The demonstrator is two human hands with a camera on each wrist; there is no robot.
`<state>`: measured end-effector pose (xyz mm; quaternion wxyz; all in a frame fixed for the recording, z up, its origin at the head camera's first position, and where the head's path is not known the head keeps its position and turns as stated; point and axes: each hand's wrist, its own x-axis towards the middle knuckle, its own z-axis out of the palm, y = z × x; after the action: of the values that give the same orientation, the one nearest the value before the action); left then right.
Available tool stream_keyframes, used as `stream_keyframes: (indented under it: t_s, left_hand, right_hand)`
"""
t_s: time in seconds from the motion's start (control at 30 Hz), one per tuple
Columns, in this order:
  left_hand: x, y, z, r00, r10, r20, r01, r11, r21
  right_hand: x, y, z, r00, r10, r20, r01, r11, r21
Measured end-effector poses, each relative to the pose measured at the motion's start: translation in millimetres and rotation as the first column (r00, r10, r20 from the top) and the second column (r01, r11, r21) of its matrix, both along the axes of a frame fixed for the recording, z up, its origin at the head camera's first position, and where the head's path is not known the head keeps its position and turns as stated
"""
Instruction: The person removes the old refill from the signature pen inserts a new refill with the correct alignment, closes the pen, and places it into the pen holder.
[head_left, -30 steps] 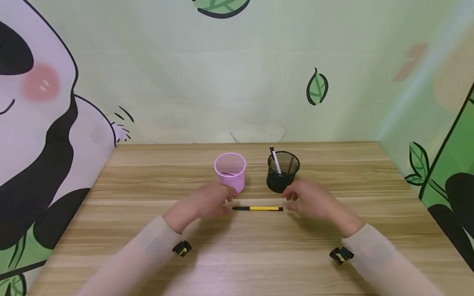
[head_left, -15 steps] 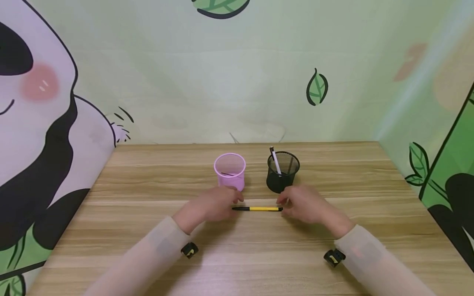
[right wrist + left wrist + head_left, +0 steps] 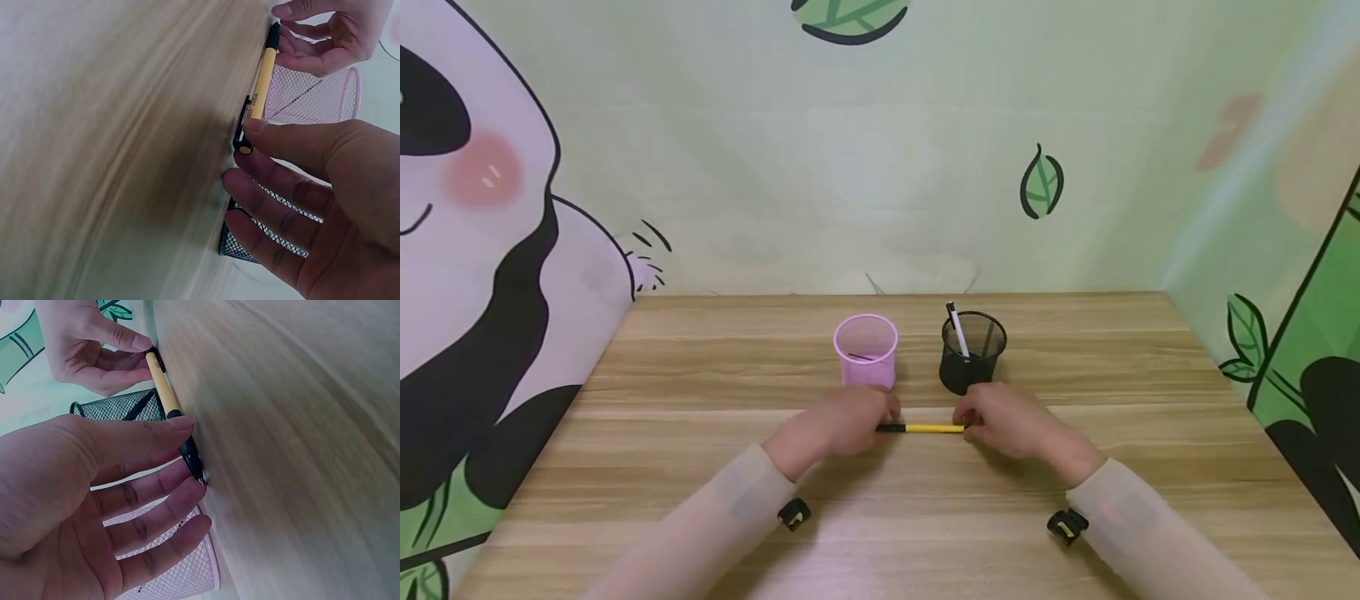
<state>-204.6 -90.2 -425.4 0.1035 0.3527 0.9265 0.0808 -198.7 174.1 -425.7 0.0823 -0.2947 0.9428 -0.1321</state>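
Note:
A yellow and black pen (image 3: 934, 428) lies crosswise just in front of two mesh pen holders. At its black tip end, my left hand (image 3: 850, 421) pinches it with the thumb over the grip, other fingers loosely bent. The thumb and forefinger of my right hand (image 3: 1011, 421) pinch the opposite end, beside the clip seen in the right wrist view on the pen (image 3: 262, 78). Behind my left hand stands the pink pen holder (image 3: 869, 373), with a thin dark item inside. The black pen holder (image 3: 964, 379) is behind my right hand and holds a white pen (image 3: 959, 332).
A wood-grain table (image 3: 925, 533) carries everything and meets a printed cloth wall (image 3: 865, 183) at the back. Small black devices hang by both wrists, one at the left sleeve (image 3: 685, 521).
Both hands have moved inward along the pen, the left going right and the right going left, and now pinch its ends. The pen holders stay where they were.

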Motion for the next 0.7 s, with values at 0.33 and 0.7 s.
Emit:
stream_keyframes:
  t_s: [0.33, 0.7]
  left_hand:
    - [0.8, 3.1, -3.7, 1.000, 0.016, -0.018, -0.016, 1.000, -0.010]
    - [2.0, 5.2, -3.5, 0.999, 0.040, -0.015, -0.040, 0.999, -0.004]
  right_hand:
    - [1.3, -2.5, -4.1, 1.000, -0.001, -0.028, 0.001, 1.000, 0.009]
    - [2.6, -4.1, -5.0, 0.999, -0.008, -0.041, 0.008, 1.000, 0.014]
